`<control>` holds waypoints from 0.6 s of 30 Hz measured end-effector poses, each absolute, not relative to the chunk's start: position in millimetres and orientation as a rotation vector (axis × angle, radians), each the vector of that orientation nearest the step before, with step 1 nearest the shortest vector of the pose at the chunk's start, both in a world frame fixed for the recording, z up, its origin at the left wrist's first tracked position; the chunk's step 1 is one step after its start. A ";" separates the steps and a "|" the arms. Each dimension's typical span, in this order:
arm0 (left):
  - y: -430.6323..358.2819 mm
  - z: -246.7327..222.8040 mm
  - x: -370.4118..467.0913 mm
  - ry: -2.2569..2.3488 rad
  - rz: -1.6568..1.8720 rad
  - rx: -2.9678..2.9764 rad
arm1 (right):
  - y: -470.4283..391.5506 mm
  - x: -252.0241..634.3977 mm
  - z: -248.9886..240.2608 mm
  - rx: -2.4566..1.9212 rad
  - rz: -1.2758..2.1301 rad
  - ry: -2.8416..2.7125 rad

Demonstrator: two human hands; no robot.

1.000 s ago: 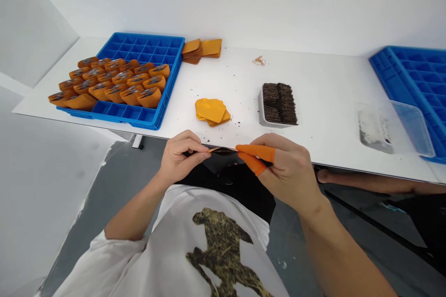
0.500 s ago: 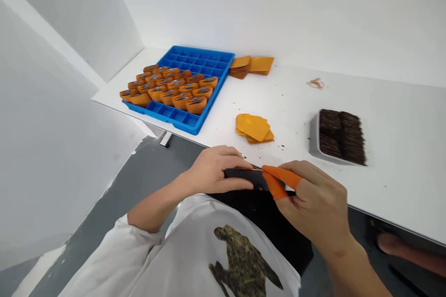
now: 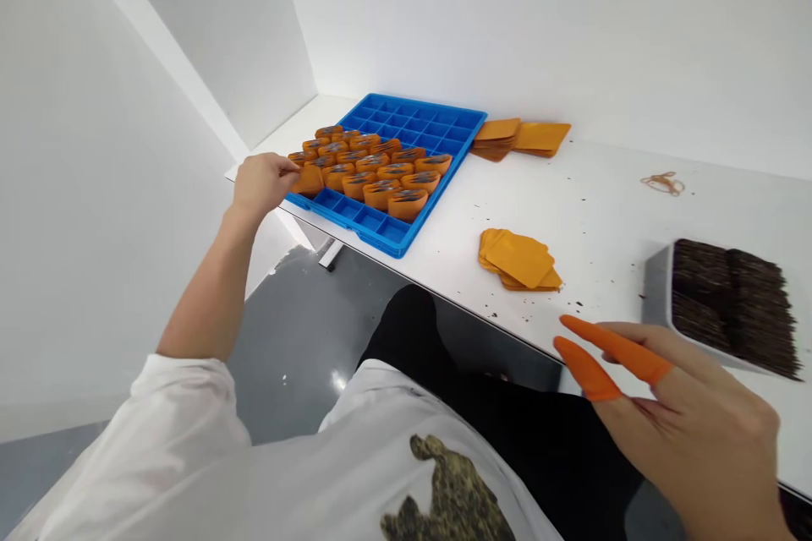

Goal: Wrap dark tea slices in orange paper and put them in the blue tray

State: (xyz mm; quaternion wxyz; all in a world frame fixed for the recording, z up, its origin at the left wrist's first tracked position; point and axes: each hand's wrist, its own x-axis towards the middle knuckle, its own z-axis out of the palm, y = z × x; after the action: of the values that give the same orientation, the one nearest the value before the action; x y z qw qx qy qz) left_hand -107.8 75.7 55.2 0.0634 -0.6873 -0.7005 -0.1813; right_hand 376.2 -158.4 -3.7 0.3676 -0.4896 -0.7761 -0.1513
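My left hand (image 3: 261, 184) is at the near left corner of a blue compartment tray (image 3: 411, 237), its thumb and fingers pinched on the edge of an orange pouch (image 3: 309, 181). Several folded orange pouches with dark contents stand in rows in the tray. My right hand (image 3: 685, 406) hovers by the table's front edge. Orange finger cots (image 3: 587, 368) cover its thumb and forefinger, which are apart with nothing between them. A loose pile of yellow-orange flat pieces (image 3: 520, 260) lies just beyond those fingertips.
On the right stands a pale box (image 3: 660, 283) packed with thin dark brown strips (image 3: 736, 304). Stacks of orange flat pieces (image 3: 542, 138) lie beside the tray's far end. Tan rubber bands (image 3: 663, 183) and dark crumbs are scattered on the white table (image 3: 609, 220).
My left hand has left the dark flat piece at the table edge and reached left to the tray. My right hand has opened, and that piece is out of sight. The view has shifted.
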 end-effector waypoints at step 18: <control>113.0 37.2 -123.9 -2.073 -0.075 -2.075 | -174.8 399.5 -12.2 -1.528 -0.449 -1.898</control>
State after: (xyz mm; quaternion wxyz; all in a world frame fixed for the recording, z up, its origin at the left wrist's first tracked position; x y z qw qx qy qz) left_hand -123.9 113.0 37.2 0.1035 -0.7034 -0.7028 -0.0255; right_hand 399.5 -174.8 -12.2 0.3259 -0.5832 -0.7241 -0.1714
